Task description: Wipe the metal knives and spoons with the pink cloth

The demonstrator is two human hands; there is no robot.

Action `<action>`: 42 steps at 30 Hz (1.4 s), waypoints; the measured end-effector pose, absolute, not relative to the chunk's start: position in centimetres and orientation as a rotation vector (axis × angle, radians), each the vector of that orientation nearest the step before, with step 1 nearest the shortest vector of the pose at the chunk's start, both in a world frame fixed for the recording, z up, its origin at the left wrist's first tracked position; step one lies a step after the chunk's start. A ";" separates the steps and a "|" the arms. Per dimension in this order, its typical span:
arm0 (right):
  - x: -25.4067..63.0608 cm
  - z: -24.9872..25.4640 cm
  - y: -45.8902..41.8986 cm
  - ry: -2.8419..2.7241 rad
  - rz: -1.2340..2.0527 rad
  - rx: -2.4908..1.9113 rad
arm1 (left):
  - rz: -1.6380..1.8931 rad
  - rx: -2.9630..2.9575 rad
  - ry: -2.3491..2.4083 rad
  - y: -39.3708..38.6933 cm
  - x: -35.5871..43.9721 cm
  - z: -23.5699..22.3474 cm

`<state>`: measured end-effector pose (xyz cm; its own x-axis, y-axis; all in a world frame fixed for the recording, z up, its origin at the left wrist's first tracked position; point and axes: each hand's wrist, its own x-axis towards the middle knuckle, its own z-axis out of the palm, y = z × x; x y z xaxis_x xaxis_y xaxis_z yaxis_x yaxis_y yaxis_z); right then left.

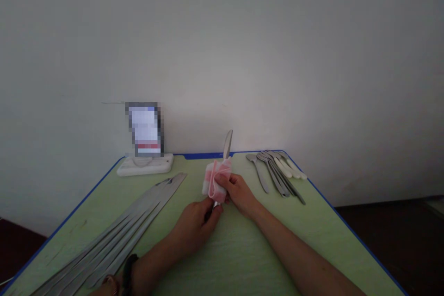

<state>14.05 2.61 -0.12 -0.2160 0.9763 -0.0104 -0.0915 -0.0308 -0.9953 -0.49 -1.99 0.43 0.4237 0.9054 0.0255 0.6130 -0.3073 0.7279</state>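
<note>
My right hand is closed around a pink and white cloth that wraps a metal spoon. The spoon's bowl sticks up above the cloth. My left hand pinches the lower end of the spoon's handle, just below the cloth. Both hands work above the middle of the green table.
Several spoons and white-handled utensils lie in a row at the table's back right. Long flat metal strips fan out across the left side. A white stand with a screen sits at the back left by the wall.
</note>
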 end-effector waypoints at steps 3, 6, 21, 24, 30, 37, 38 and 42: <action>14.0 -0.1 2.5 -1.278 1.424 -1.061 | 0.575 2.043 1.278 -2.0 -0.5 0.3; 14.0 0.0 2.5 -1.289 1.420 -1.082 | 0.578 2.038 1.268 -2.0 -0.5 0.4; 13.8 0.0 2.7 -1.031 1.510 -1.047 | 0.550 2.012 1.254 -2.2 -0.6 1.0; 13.9 0.0 3.1 -0.736 1.453 -1.001 | 0.544 2.014 1.198 -2.2 -0.7 1.2; 14.2 0.0 3.7 -0.537 1.442 -0.917 | 0.532 2.015 1.187 -2.2 -0.8 1.3; 14.1 0.5 2.7 -0.772 1.652 -0.890 | 0.723 1.711 1.164 -1.7 -0.7 0.8; 14.2 0.6 2.6 -0.778 1.669 -0.872 | 0.726 1.623 1.125 -1.5 -0.8 0.8; 14.7 0.8 2.3 -0.770 1.763 -0.761 | 0.672 1.441 1.007 -1.2 -1.2 1.1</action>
<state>14.68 2.27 0.81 -0.2778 0.9509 -0.1362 -0.5464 -0.2730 -0.7918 -1.20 -1.22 1.09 0.4594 0.8751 -0.1524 0.1954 0.0678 0.9784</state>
